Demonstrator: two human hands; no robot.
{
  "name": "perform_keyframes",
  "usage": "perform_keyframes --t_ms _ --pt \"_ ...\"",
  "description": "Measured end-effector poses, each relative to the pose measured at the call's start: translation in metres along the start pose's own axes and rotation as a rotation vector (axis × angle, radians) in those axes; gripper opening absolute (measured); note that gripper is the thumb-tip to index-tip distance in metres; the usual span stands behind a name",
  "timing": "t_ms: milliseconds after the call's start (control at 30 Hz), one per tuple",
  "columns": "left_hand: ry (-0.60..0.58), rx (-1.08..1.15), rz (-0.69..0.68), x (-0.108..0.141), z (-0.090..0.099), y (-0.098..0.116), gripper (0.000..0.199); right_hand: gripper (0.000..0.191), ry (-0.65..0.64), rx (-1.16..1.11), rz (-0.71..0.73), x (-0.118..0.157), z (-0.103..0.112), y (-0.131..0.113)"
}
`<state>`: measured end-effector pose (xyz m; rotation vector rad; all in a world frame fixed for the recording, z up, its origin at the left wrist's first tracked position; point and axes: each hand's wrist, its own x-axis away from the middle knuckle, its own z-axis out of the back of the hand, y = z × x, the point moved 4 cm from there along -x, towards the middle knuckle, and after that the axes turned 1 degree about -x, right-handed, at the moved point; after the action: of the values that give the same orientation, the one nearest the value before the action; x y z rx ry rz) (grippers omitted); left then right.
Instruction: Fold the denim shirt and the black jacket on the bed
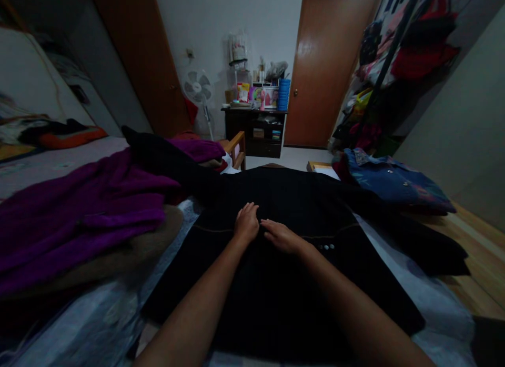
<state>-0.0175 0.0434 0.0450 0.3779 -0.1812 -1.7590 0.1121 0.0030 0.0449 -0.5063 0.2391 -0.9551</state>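
A black long-sleeved garment point(284, 283) lies spread flat in front of me, its sleeves stretched out to both sides. A thin light line runs across its upper part, and a few small pale dots show right of the middle. My left hand point(247, 222) rests on the cloth near the centre, fingers extended and pointing away from me. Just right of it, my right hand point(281, 235) lies flat on the same cloth, fingers reaching toward the left hand. Neither hand grips anything.
Purple clothing point(98, 209) is heaped at the left. A folded denim garment point(394, 180) lies at the right on a wooden surface. Beneath the black garment is a pale patterned cloth point(426, 293). Farther back stand a fan point(198, 88), a dark cabinet point(252, 132) and a wooden door point(315, 67).
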Motion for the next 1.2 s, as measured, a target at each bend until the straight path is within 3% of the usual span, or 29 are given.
perform_keyframes --t_ms 100,300,467,567,633,733,833,933,1200 --pt "0.016 -0.005 0.113 -0.007 -0.017 -0.013 0.044 0.057 -0.123 0.026 -0.017 -0.004 -0.009 0.012" --pt "0.057 -0.108 0.140 0.005 -0.033 -0.014 0.046 0.061 -0.138 0.124 -0.079 -0.013 0.010 0.049" --pt "-0.037 -0.075 0.170 -0.008 -0.021 -0.014 0.045 0.064 0.072 0.271 -0.371 -0.035 0.035 0.090" --pt "-0.106 0.074 0.318 -0.035 -0.008 -0.019 0.038 0.063 0.115 0.266 -0.263 -0.050 0.034 0.081" --pt "0.033 0.190 0.381 -0.055 0.001 -0.020 0.039 0.061 0.070 0.236 -0.097 -0.060 0.025 0.065" --pt "0.198 0.277 0.323 -0.077 -0.003 -0.015 0.041 0.062 -0.009 0.202 0.040 -0.073 0.009 0.051" --pt "0.147 0.187 0.278 -0.081 -0.027 -0.012 0.044 0.063 -0.015 0.215 0.052 -0.083 0.007 0.061" --pt "0.089 0.074 0.229 -0.078 -0.045 -0.011 0.047 0.060 0.008 0.236 -0.025 -0.090 0.018 0.086" --pt "0.003 -0.028 0.194 -0.077 -0.048 -0.009 0.054 0.063 0.059 0.310 -0.224 -0.108 0.045 0.142"
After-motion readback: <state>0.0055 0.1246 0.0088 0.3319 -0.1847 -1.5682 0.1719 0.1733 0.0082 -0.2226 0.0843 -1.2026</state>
